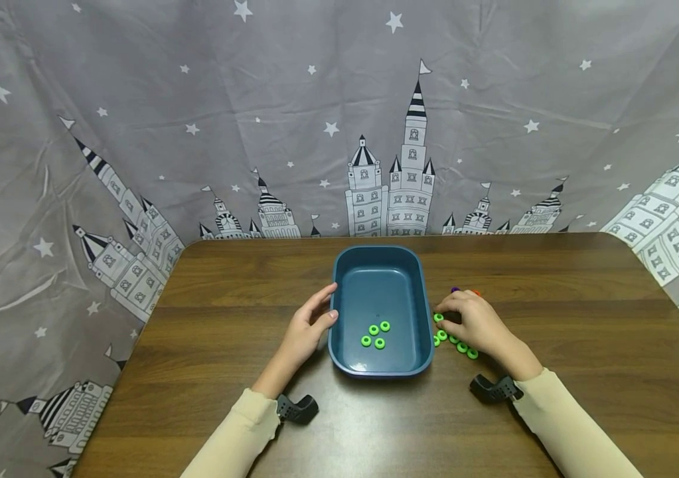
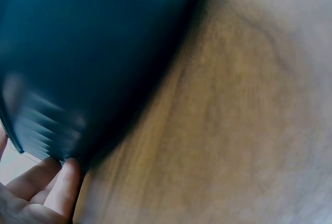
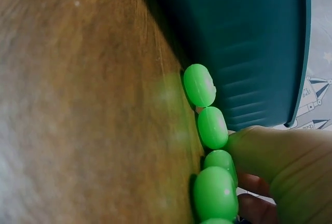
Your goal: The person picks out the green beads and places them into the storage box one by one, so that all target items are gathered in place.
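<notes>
A blue bin [image 1: 379, 292] stands on the table with several green rings [image 1: 374, 330] inside. My left hand [image 1: 303, 330] is at its left side; in the left wrist view, the fingertips [image 2: 68, 175] touch the outer wall [image 2: 93, 53]. Just right of the bin, my right hand [image 1: 475, 322] has thumb and forefinger around a green ring [image 1: 438, 318]. More green rings [image 1: 462, 347] lie beside and below that hand. In the right wrist view, green rings [image 3: 212, 127] form a row near the bin wall [image 3: 249, 53], and the fingertips are hidden behind them.
A purple piece [image 1: 455, 289] and an orange piece [image 1: 477, 293] show partly behind the right hand. The brown wooden table [image 1: 226, 285] ends at a grey curtain [image 1: 279, 133] printed with castles and stars. Black bands with cameras sit on both wrists.
</notes>
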`<state>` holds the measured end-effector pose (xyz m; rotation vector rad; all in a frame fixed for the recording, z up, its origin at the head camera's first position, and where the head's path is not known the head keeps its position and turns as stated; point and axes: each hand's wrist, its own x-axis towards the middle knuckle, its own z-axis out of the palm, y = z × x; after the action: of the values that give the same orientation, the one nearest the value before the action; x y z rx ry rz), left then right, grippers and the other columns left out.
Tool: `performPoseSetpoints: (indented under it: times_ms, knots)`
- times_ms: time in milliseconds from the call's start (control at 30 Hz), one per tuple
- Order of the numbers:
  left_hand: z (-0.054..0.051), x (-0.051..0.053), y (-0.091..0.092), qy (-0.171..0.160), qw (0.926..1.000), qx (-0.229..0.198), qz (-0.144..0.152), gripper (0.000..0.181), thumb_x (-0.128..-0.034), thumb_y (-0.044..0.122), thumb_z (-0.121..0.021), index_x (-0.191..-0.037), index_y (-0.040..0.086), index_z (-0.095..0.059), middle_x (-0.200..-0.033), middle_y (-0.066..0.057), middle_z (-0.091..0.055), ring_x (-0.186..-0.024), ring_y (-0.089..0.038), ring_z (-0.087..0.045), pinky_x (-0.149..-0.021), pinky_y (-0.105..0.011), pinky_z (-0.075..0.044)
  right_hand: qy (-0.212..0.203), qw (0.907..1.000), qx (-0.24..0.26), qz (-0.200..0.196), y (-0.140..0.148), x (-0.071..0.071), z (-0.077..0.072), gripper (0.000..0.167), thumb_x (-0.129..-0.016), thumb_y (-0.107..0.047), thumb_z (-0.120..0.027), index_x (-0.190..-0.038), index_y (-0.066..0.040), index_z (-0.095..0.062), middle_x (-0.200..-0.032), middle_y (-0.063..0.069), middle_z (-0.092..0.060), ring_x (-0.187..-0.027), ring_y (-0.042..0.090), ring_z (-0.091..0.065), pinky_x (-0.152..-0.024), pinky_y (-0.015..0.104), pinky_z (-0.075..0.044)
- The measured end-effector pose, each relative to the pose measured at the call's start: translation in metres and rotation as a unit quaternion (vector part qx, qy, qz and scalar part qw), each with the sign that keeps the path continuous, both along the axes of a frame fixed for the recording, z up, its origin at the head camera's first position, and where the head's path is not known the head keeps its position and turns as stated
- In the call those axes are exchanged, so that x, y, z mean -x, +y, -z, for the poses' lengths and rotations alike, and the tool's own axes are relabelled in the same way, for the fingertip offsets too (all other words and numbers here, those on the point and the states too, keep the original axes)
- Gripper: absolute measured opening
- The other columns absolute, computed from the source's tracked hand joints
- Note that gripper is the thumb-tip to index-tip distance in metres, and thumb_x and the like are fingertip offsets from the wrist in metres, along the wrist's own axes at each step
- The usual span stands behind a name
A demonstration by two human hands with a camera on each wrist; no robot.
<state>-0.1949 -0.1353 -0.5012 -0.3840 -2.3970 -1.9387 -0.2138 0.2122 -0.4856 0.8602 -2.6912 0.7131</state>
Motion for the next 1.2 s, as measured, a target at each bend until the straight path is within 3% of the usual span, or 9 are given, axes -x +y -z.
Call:
performPoseSetpoints:
  times_ms: [500,933,1200]
  knots:
    - [0.000,0.000,0.000,-0.006,1.0000,-0.002,0.000,0.051,-0.0980,0.004,-0.061,-0.148,0.005,-0.051,-0.147,-0.026,-0.055,-0.131,-0.042,-0.057,-0.101,-0.029,-0.051,-0.002,1.0000,-0.005,0.007,0.000,0.001,0.001,0.014,-0.079,-0.009,-0.082,-0.093,-0.009,-0.078,-0.095,0.004,-0.075,-0.095,0.028,-0.069,-0.085,0.048,-0.055]
    - [-0.002,-0.001,-0.001,-0.011,0.9999,-0.004,0.004,0.052,-0.0985,0.007,-0.061,-0.150,0.006,-0.050,-0.152,-0.022,-0.052,-0.134,-0.041,-0.055,-0.100,-0.022,-0.048,0.004,0.9999,-0.013,0.006,-0.001,0.002,0.003,0.014,-0.080,-0.010,-0.081,-0.094,-0.007,-0.078,-0.095,0.005,-0.076,-0.093,0.028,-0.069,-0.084,0.046,-0.055]
    - [-0.003,-0.001,0.000,-0.013,0.9999,-0.001,0.003,0.051,-0.0991,0.007,-0.060,-0.150,0.007,-0.050,-0.152,-0.021,-0.052,-0.134,-0.041,-0.055,-0.102,-0.027,-0.049,-0.021,0.9996,0.000,0.021,-0.001,0.002,-0.009,0.016,-0.084,-0.008,-0.078,-0.100,-0.005,-0.078,-0.093,0.007,-0.079,-0.086,0.028,-0.073,-0.079,0.048,-0.057]
